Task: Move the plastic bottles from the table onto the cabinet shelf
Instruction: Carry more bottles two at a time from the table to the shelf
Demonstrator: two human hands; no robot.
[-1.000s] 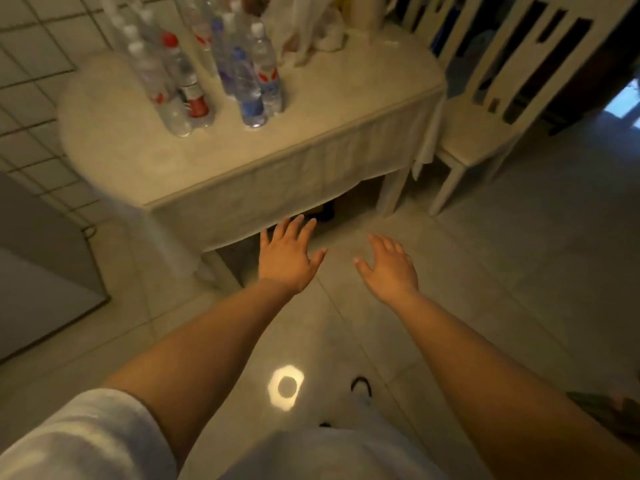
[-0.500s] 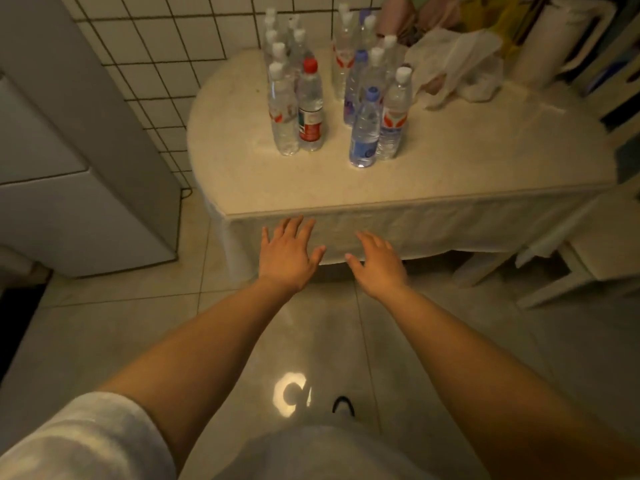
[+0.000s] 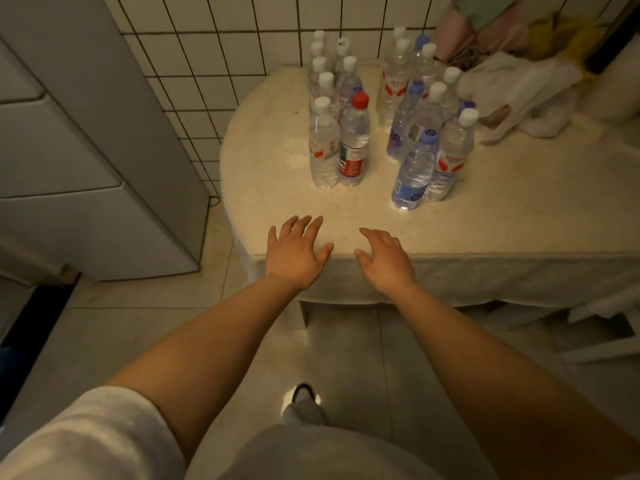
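Several clear plastic bottles stand upright in two clusters on the cream table. The left cluster's front pair is a red-capped bottle and a white-capped bottle. At the front of the right cluster are a blue-labelled bottle and a white-capped bottle with a red label. My left hand and my right hand hover over the table's front edge, palms down, fingers spread, holding nothing. Both are a short way in front of the bottles.
A grey cabinet or fridge stands to the left of the table against the tiled wall. Plastic bags and cloths are piled at the table's back right. A white chair shows at the right edge.
The view has swung left and closer to the table. Both hands have gone from over the floor to above the table's front edge, still holding nothing.
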